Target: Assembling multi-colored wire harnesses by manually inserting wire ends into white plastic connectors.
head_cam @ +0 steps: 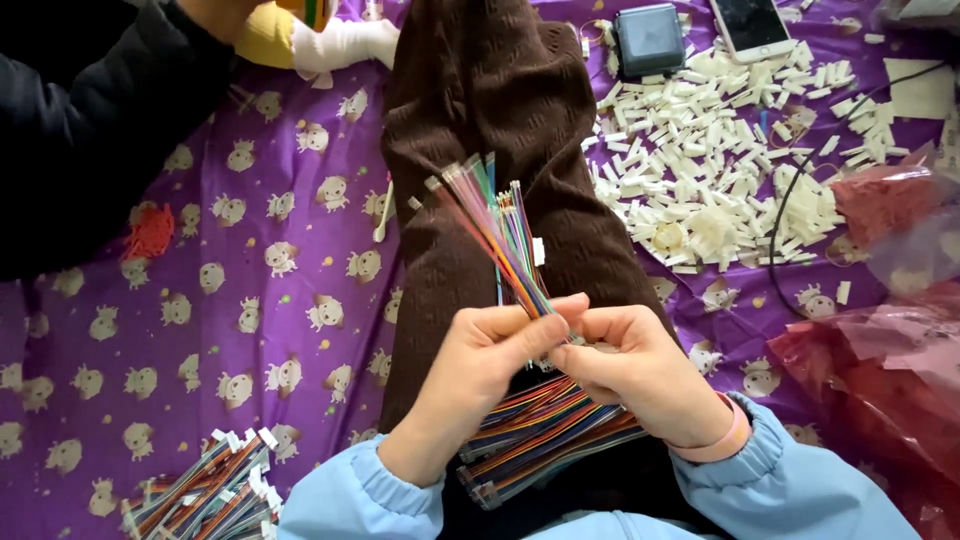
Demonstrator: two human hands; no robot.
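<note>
My left hand (480,365) and my right hand (635,370) meet at the fingertips and together pinch a bundle of thin multicoloured wires (495,225). The wire ends fan up and to the left over my brown-trousered leg (500,110). A small white connector (538,251) sits beside the bundle. Under my wrists, across my lap, lies a thick sheaf of coloured ribbon wires (545,425).
A heap of small white plastic connectors (715,160) covers the purple patterned cloth (250,290) at the right. A dark small box (648,38) and a phone (752,25) lie above it. Red plastic bags (885,360) sit at the right edge. Finished wire pieces (205,490) lie lower left. Another person's dark sleeve (90,130) is upper left.
</note>
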